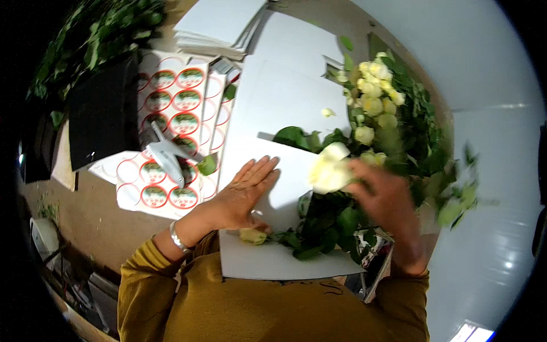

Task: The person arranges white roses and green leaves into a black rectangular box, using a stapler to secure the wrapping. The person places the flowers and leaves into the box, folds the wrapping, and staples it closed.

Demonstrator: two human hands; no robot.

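Note:
My left hand (248, 194) lies flat on a white card sheet (293, 162), fingers stretched out, its thumb beside a pale yellow-green rose bud (252, 236) on the lower white board (268, 263). A blurred white rose (330, 168) is in my right hand (379, 202), whose fingers curl round it just right of the sheet. Dark green rose leaves (327, 228) show below the rose, their stems partly hidden. Behind, a bunch of pale yellow roses (376, 97) with foliage rests along the right side of a long white board (279, 80).
Round-label sheets (154, 100) lie at left with a white plier-like tool (165, 157) on them. A black sheet stack (99, 114), green foliage (108, 28) and a white paper stack (213, 25) sit behind. A pale wall (490, 182) borders the right.

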